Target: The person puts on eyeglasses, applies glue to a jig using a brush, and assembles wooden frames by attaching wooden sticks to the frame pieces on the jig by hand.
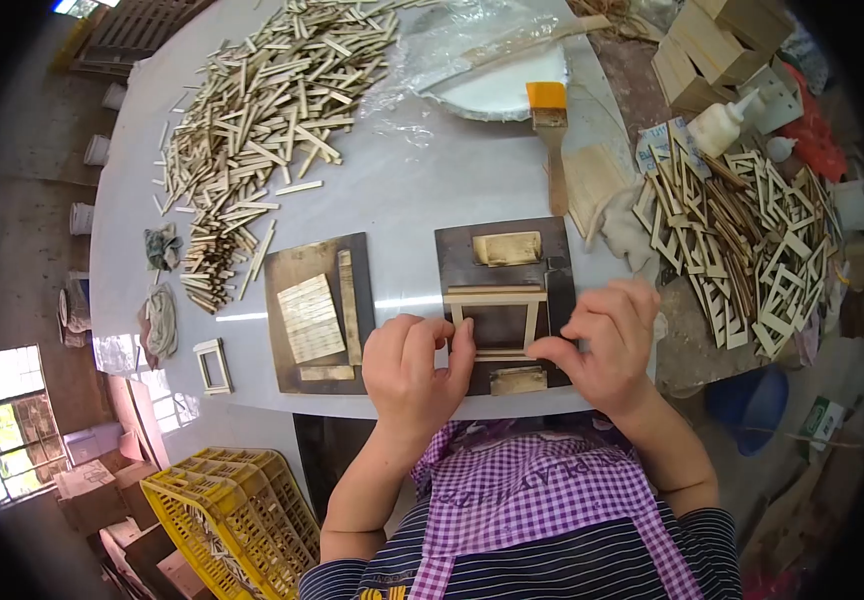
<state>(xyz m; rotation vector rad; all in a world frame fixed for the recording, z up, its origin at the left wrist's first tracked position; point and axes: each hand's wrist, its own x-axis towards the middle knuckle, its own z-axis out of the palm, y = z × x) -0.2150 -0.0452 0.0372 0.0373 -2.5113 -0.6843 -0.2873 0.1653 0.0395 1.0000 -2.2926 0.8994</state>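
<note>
A small wooden frame made of thin strips lies on a dark board in front of me. My left hand is at its left side, fingers curled, with thumb and forefinger closed at the left strip. My right hand is at the lower right corner. Its thumb stretches out to touch the frame there, while the other fingers are loosely bent and apart from the thumb. Wooden blocks are fixed on the board above the frame and below it.
Left of the hands lies a second board bearing a slatted panel. Beyond are loose strips and a brush. Finished-looking frames and a glue bottle sit right. One frame lies left, above a yellow crate.
</note>
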